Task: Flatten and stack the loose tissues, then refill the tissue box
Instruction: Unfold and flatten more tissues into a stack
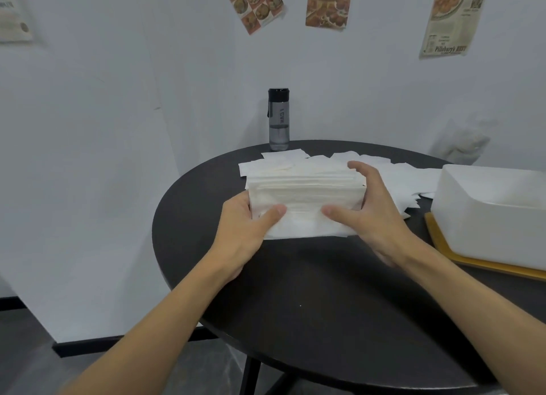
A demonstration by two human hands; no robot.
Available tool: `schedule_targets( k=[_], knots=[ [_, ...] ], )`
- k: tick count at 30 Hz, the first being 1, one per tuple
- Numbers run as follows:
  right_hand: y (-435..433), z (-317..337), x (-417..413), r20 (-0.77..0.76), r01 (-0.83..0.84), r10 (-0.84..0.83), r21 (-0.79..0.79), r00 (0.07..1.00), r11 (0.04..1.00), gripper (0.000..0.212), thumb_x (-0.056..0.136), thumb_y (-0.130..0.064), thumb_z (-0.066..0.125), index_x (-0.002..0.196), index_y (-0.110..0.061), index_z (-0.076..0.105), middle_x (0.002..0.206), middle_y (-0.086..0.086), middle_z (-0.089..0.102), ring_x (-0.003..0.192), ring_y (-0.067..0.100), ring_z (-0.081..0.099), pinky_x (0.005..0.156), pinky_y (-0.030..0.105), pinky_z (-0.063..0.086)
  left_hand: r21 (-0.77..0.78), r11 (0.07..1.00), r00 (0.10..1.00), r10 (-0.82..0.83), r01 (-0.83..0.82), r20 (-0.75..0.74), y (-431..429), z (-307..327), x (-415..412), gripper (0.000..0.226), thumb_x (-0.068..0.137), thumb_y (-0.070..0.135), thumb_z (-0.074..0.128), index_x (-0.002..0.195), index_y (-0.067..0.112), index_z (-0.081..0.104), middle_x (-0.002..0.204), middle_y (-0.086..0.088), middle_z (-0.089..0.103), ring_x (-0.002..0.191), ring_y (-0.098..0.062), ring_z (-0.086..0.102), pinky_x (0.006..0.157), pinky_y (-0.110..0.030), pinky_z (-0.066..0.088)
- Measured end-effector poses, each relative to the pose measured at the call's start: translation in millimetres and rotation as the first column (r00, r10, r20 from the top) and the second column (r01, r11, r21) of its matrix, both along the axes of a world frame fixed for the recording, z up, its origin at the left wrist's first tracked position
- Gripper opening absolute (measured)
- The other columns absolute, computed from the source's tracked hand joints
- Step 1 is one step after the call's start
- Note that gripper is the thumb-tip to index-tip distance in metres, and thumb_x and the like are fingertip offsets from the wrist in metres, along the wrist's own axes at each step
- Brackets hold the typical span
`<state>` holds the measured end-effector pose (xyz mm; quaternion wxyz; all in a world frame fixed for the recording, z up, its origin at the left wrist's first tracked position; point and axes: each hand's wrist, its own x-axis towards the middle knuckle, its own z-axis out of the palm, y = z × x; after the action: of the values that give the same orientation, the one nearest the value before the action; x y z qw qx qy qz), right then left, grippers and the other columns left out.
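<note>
Forearms reach in over the near rim of the round black table [295, 291], and both hands are on the same thing. The left hand [245, 226] clasps the left end of the tissue stack [304, 188], with its thumb across the front face and its fingers hidden behind. The right hand [375, 214] grips the right end, thumb on the front and fingers curled over the top. The stack is thick and mostly squared, but its lowest sheets splay out toward the person. I cannot tell whether it rests on the table or is just lifted.

Beyond it, loose tissues [396, 173] lie spread flat across the far half of the table, some running right toward the tissue box [487, 214]. The box is white and open-topped, and it sits on a yellow board [472, 260] at the table's right edge.

The hands hold only the ends, so the likely trouble is the middle of the stack. If the squeeze is too light on the way to the box, the centre could sag and shed sheets. Those splayed bottom sheets could also catch on the box rim and crumple. A wide sweep might drag the loose tissues off the table.

A grey water bottle [278, 120] stands at the far edge against the wall, well apart from the hands.
</note>
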<state>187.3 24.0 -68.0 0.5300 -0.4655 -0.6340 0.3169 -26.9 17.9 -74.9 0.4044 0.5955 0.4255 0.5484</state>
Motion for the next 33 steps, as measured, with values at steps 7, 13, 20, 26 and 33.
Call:
schedule_targets(
  k=[7, 13, 20, 26, 33],
  knots=[
    [3, -6, 1, 0.010, 0.072, -0.072, -0.051, 0.997, 0.996, 0.085, 0.082, -0.014, 0.079, 0.150, -0.026, 0.029, 0.133, -0.011, 0.051, 0.120, 0.006, 0.054, 0.102, 0.028, 0.048, 0.100, 0.994, 0.995, 0.061, -0.053, -0.074, 7, -8, 6, 0.046, 0.086, 0.018, 0.079, 0.122, 0.032, 0.055, 0.117, 0.016, 0.068, 0.107, 0.000, 0.066, 0.088, -0.021, 0.056],
    [4, -13, -1, 0.008, 0.024, -0.023, -0.173, 1.000, 0.985, 0.069, 0.087, -0.016, 0.073, 0.144, -0.023, 0.035, 0.116, -0.020, 0.054, 0.105, -0.005, 0.055, 0.080, 0.010, 0.042, 0.023, 0.999, 0.989, 0.036, -0.033, -0.146, 9, -13, 7, 0.049, 0.086, 0.016, 0.078, 0.121, 0.031, 0.048, 0.114, 0.018, 0.061, 0.101, 0.007, 0.062, 0.083, -0.013, 0.052],
    [2, -6, 0, -0.028, 0.048, -0.050, -0.058, 0.998, 0.997, 0.054, 0.084, -0.015, 0.076, 0.129, -0.029, 0.048, 0.102, -0.008, 0.061, 0.091, 0.004, 0.061, 0.079, 0.018, 0.050, 0.168, 0.982, 0.992, 0.101, -0.086, -0.080, 8, -4, 12, 0.045, 0.084, 0.012, 0.080, 0.115, 0.028, 0.051, 0.114, 0.013, 0.062, 0.101, 0.004, 0.062, 0.080, -0.014, 0.052],
    [0, -14, -4, 0.005, 0.019, -0.018, -0.133, 1.000, 0.991, 0.044, 0.086, -0.015, 0.072, 0.122, -0.032, 0.051, 0.100, 0.000, 0.060, 0.091, 0.017, 0.058, 0.081, 0.029, 0.049, 0.089, 0.993, 0.975, 0.092, -0.075, -0.202, 7, -13, 11, 0.052, 0.086, 0.018, 0.077, 0.122, 0.031, 0.042, 0.118, 0.018, 0.051, 0.110, 0.000, 0.052, 0.080, -0.006, 0.044],
    [0, -8, -2, -0.012, 0.031, -0.031, -0.041, 0.999, 0.999, 0.047, 0.086, -0.013, 0.074, 0.122, -0.030, 0.049, 0.116, -0.011, 0.056, 0.096, 0.007, 0.056, 0.082, 0.022, 0.048, 0.105, 0.993, 0.990, 0.073, -0.060, -0.118, 8, -10, 13, 0.057, 0.084, 0.017, 0.080, 0.125, 0.030, 0.042, 0.122, 0.011, 0.057, 0.110, -0.002, 0.059, 0.089, -0.021, 0.053]
  ],
)
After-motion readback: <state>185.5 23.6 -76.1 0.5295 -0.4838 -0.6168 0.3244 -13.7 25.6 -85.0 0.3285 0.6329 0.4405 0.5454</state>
